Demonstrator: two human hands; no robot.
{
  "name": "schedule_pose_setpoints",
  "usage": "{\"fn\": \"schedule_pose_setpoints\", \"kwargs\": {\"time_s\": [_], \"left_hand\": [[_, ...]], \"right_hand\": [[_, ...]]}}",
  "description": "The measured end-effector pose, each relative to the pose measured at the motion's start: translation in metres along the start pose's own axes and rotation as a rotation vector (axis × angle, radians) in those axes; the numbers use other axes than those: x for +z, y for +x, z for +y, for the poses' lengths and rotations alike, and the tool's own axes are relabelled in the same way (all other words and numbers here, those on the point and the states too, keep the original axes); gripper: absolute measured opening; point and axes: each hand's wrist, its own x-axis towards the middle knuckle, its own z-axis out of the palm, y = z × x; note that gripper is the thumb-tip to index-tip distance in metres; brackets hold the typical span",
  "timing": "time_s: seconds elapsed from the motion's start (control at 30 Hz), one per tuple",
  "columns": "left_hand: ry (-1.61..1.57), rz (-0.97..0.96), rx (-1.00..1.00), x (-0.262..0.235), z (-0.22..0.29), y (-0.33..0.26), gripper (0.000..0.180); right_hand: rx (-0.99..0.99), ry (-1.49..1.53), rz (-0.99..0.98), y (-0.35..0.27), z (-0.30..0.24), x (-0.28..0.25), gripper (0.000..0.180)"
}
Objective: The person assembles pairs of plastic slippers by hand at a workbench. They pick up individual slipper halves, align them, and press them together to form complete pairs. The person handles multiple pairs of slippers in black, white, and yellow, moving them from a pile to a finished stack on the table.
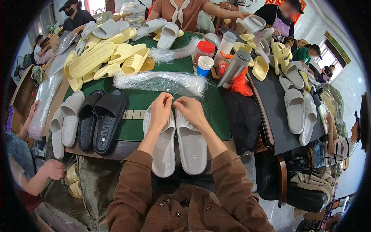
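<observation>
A pair of grey slide slippers lies side by side at the table edge in front of me, toes away: the left slipper [164, 156] and the right slipper [191, 149], which has a small round white sticker on its insole. My left hand [161, 110] is over the left slipper's strap, fingertips pinched together. Close beside it, my right hand [191, 111] pinches over the right slipper's strap. Whatever lies between the fingertips is too fine to make out. Just beyond them is a bundle of clear plastic strands [154, 82] in a film sleeve.
To the left stand black slippers [110, 120] and another grey pair [71, 118]. Yellow slippers [92, 60] pile up behind. A paper cup [205, 65], a red-lidded jar [206, 47] and a steel flask [235, 67] stand back right. Co-workers surround the tables; one hand [52, 169] is near my left.
</observation>
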Motion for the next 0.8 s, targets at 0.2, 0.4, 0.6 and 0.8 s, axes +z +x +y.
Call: {"fn": "schedule_pose_setpoints", "kwargs": {"time_s": [0.2,0.4,0.6,0.8], "left_hand": [[-0.181,0.015,0.017,0.002,0.001,0.004,0.008],[-0.066,0.076,0.049,0.001,0.001,0.006,0.01],[-0.098,-0.123,0.001,0.004,-0.004,0.001,0.011],[-0.235,-0.159,-0.069,0.003,0.008,0.001,0.01]], "right_hand": [[-0.281,-0.172,0.056,0.003,0.014,0.007,0.013],[-0.202,0.058,0.304,0.007,0.03,0.011,0.015],[-0.075,0.18,0.288,0.004,0.023,-0.001,0.02],[-0.028,0.173,0.141,0.005,0.026,0.001,0.022]]}}
